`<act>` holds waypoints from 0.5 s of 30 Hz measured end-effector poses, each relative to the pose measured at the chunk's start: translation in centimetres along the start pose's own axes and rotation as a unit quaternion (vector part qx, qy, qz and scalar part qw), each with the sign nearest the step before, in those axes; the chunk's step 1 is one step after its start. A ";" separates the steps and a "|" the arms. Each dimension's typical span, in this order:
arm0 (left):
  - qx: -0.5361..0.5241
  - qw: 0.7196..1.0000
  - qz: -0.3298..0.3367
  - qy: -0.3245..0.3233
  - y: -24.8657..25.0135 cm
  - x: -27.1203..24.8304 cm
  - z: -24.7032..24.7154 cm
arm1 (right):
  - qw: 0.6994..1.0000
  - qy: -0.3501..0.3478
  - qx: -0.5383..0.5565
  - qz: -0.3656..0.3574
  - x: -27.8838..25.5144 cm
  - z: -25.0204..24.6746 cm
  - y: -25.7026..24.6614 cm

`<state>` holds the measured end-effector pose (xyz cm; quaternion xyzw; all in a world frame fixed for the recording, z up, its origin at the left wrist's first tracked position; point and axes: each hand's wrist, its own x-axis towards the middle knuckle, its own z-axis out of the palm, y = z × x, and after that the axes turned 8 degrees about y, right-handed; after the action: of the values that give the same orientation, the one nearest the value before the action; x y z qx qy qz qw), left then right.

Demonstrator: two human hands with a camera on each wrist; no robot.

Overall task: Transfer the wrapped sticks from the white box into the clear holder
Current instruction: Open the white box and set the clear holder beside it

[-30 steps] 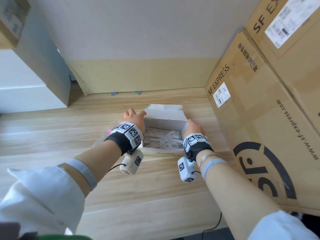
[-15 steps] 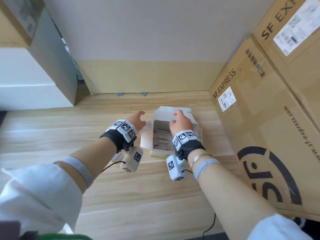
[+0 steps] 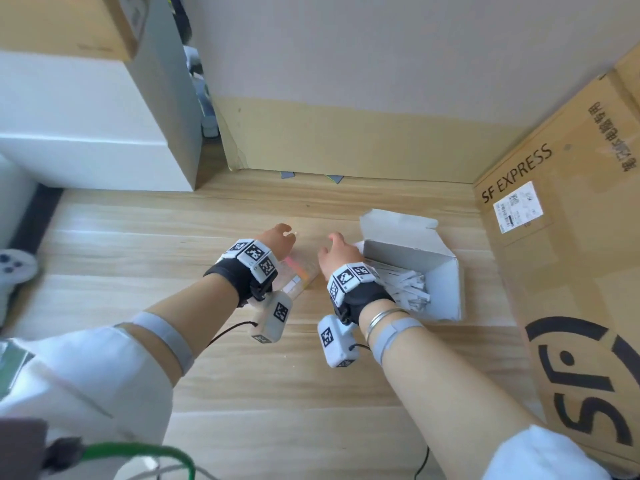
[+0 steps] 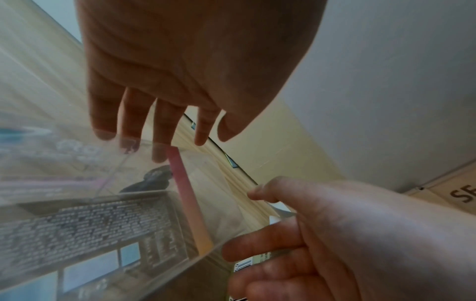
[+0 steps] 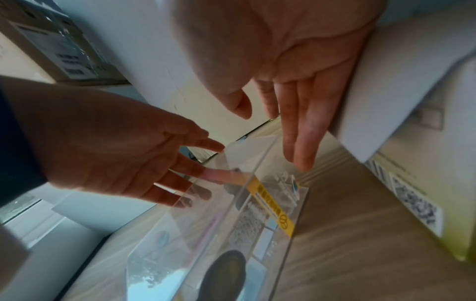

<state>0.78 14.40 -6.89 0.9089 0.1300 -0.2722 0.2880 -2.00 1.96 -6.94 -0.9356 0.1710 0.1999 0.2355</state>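
Both your hands, left (image 3: 277,242) and right (image 3: 337,252), hover loose-fingered, holding nothing, over the clear holder (image 3: 299,271), mid-frame, left of the white box (image 3: 446,275).

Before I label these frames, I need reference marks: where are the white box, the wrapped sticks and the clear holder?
white box (image 3: 446,289): head view, on its right side wall.
wrapped sticks (image 3: 405,287): head view, on the white pile inside the box.
clear holder (image 5: 257,203): right wrist view, on its labelled transparent top face.
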 end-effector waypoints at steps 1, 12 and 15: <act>-0.013 1.000 -0.006 -0.010 -0.1 0.1 0.0 | 1.000 -0.011 0.003 0.008 0.1 0.4 -0.2; -0.096 0.995 0.003 0.042 1.0 -0.6 -3.4 | 0.977 0.091 0.192 0.031 -0.2 -0.9 -2.0; -0.070 0.996 0.018 0.058 1.2 -1.0 -3.5 | 0.980 0.096 0.173 -0.015 -0.8 -1.9 -2.5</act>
<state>1.92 15.41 -3.37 0.9027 0.1492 -0.2042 0.3480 -1.07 3.28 -4.15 -0.8981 0.2107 0.0735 0.3788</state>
